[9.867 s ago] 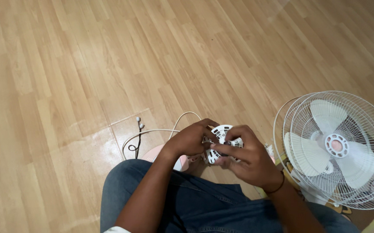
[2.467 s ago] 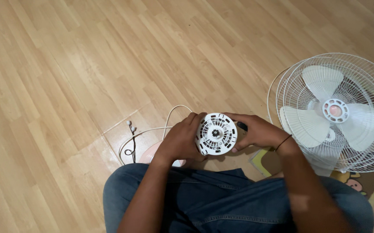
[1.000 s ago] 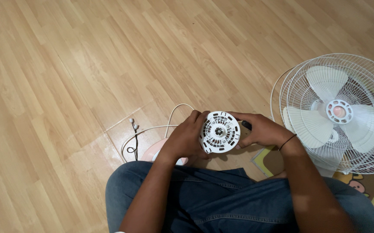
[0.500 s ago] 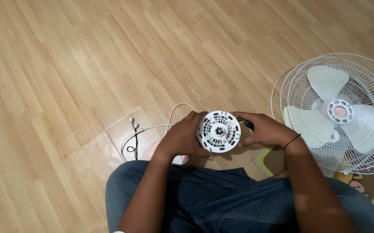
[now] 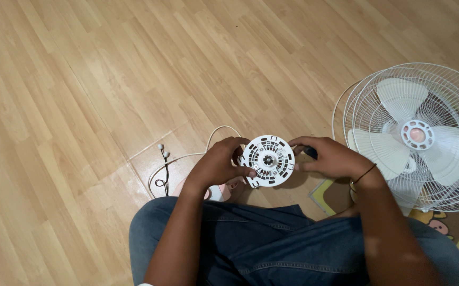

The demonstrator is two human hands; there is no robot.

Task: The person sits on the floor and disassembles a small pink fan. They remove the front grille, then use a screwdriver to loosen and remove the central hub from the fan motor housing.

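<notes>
Here one wooden floor [image 5: 108,79] fills the frame, with one white fan [image 5: 417,135], three-bladed in its wire cage, at the right edge. At lower centre, above the person's lap, both hands hold one round white vented motor cover [image 5: 268,160]: left hand [image 5: 220,165] and right hand [image 5: 329,157], fingers pinching opposite rims. It looks like inspection; turning it needs a steady two-sided grip. One white cord [image 5: 187,159] lies beside.

Both hands, left [image 5: 216,165] and right [image 5: 329,157], clasp white vented disc [image 5: 268,160]; fan [image 5: 417,135] beside.
</notes>
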